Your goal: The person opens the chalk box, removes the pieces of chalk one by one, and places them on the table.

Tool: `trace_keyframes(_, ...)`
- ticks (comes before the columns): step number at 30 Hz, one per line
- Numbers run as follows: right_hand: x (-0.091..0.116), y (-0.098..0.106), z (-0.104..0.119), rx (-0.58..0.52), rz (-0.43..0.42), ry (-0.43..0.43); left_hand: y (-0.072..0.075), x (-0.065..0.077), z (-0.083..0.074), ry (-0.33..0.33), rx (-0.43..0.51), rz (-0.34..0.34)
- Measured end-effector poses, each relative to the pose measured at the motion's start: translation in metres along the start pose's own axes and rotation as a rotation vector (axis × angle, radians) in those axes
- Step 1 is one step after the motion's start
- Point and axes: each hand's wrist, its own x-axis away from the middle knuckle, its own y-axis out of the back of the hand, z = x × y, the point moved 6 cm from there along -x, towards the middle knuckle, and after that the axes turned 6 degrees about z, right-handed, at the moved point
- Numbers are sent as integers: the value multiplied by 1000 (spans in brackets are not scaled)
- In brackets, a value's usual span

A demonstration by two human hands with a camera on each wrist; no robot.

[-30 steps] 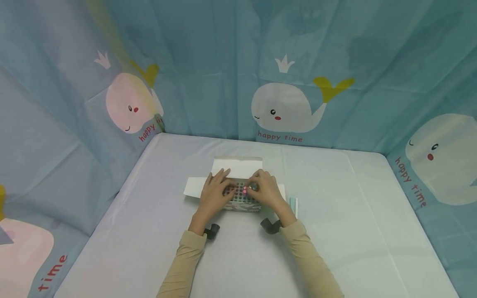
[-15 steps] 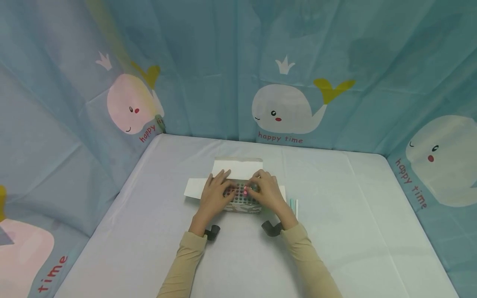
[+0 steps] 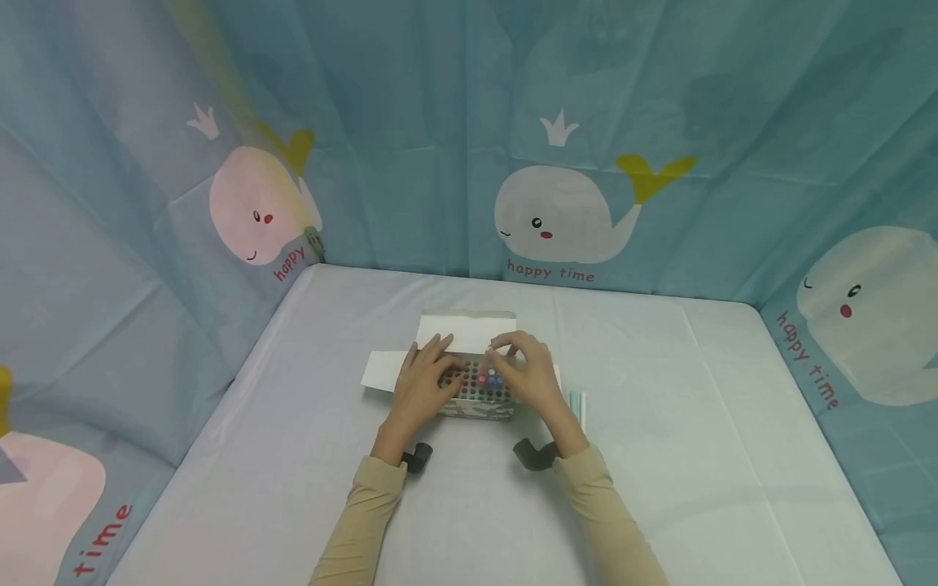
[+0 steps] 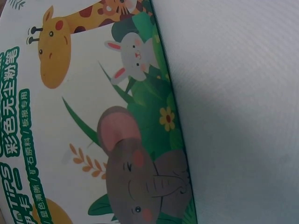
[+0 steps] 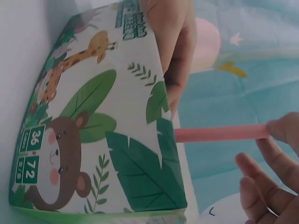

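A printed chalk box (image 3: 479,408) stands on the table with its flaps folded out and a tray of round holes inside. My right hand (image 3: 529,368) is over its right half, thumb and index finger pinching the top end of a pink chalk stick (image 5: 219,133). The stick stands upright, its lower end hidden in the box. Several coloured chalk tips (image 3: 492,378) show in the tray below. Over the left half lies my left hand (image 3: 421,387), outer fingers spread, thumb and index finger bent at the tray. Exactly what those two fingertips touch is unclear.
A teal stick (image 3: 574,400) and a white stick (image 3: 583,407) lie right of the box. The open lid flap (image 3: 466,331) lies behind it, and a side flap (image 3: 383,368) sticks out left. Patterned curtains (image 3: 410,163) enclose the white table (image 3: 659,423).
My right hand has risen slightly and moved a little right, with more of the pink chalk stick showing above the tray. My left hand and the box have stayed in place.
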Motion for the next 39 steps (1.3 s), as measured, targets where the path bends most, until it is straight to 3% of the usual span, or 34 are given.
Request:
trace_keyframes(6, 4, 12, -5, -101, -91, -80, 0, -1, 0, -7, 3, 5)
trace_keyframes(12, 8, 25, -11, -147, -170, -102, 1, -3, 0, -14, -4, 12)
trace_keyframes(24, 16, 40, -28, -78, -171, -182, 1, -1, 0, -5, 13, 11)
trace_keyframes(39, 34, 66, -50, -27, -178, -220, 2, -1, 0, -18, 1, -12)
